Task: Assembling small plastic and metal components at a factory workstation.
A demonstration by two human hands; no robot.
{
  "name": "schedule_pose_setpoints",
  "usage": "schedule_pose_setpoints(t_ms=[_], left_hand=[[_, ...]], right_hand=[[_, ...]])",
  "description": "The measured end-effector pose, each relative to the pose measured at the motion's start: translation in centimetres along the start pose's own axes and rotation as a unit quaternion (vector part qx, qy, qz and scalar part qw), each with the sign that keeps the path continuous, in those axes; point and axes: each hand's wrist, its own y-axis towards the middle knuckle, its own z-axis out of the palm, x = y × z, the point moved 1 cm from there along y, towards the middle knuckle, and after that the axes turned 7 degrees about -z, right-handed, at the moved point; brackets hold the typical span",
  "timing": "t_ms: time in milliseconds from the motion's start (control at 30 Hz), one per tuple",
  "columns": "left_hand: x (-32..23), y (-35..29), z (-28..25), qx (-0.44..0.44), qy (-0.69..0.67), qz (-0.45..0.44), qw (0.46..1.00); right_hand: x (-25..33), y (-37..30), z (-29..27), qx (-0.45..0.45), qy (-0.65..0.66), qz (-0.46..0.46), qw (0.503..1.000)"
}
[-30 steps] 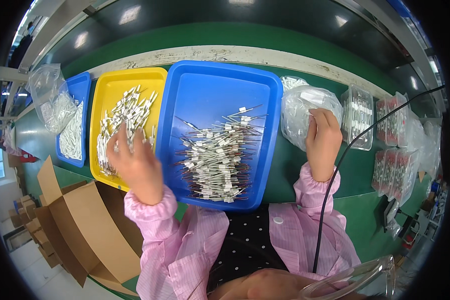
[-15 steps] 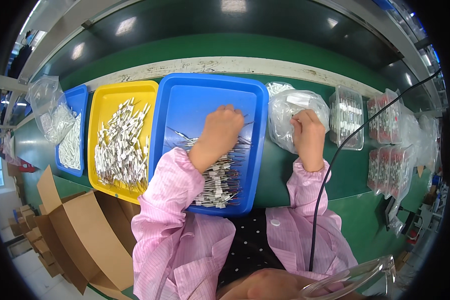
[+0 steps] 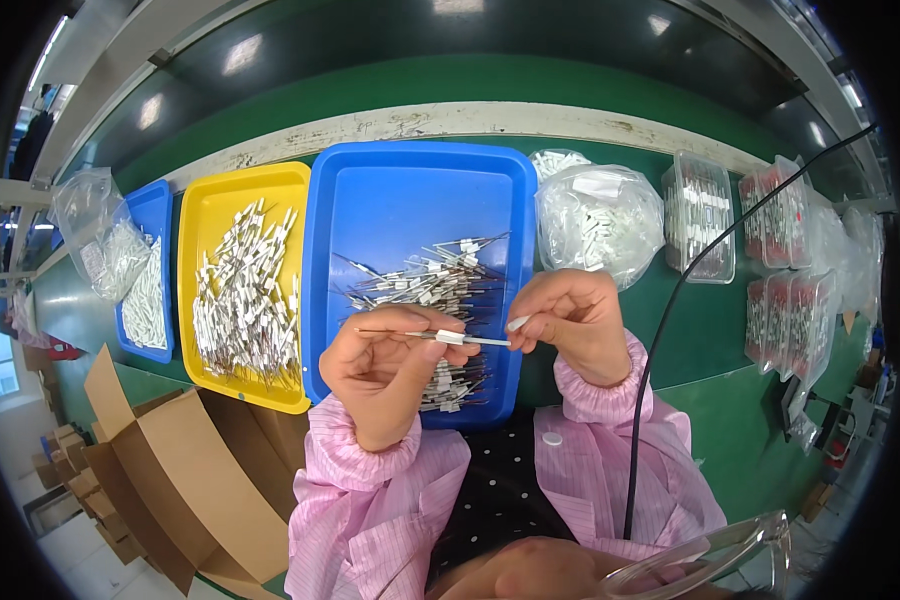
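Both hands have met over the large blue tray (image 3: 425, 195): the left hand's (image 3: 385, 378) grip pinches a thin wired piece (image 3: 450, 338); the right hand (image 3: 578, 322), gone from the plastic bag (image 3: 632, 225), grasps a small white piece (image 3: 517, 324), bringing it just beside the other's tip.

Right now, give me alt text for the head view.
A person's left hand holds a thin wire piece with a white tag over a blue tray of similar pieces; the right hand pinches a small white part near its end. A yellow tray sits left, a clear bag of white parts right.
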Motion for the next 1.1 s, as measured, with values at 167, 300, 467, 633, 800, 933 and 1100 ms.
schedule_pose_setpoints(t_ms=[167,300,467,633,800,933,1100], left_hand=[[0.3,-0.6,-0.2,-0.055,-0.023,0.004,0.998],[0.3,-0.8,-0.4,-0.048,-0.009,0.021,0.999],[0.2,-1.2,-1.2,-0.004,-0.037,0.034,0.999],[0.3,-1.4,-0.7,-0.061,0.009,0.036,0.997],[0.4,-1.2,-1.2,0.018,0.001,0.021,1.0],[0.9,-1.0,-1.8,0.028,0.05,0.084,0.995],[0.7,-1.0,-1.8,0.064,0.18,0.187,0.964]], right_hand=[[0.2,0.1,1.1,0.029,0.009,0.01,0.999],[0.4,-0.1,1.6,0.032,-0.001,-0.011,0.999],[0.6,-0.5,2.4,-0.005,-0.041,-0.054,0.998],[0.8,-0.5,2.8,0.005,-0.138,-0.091,0.986],[0.9,-0.7,4.0,0.003,-0.42,-0.312,0.852],[1.0,-0.3,3.9,0.018,-0.41,-0.304,0.86],[0.8,-0.2,3.5,0.037,-0.322,-0.159,0.932]])
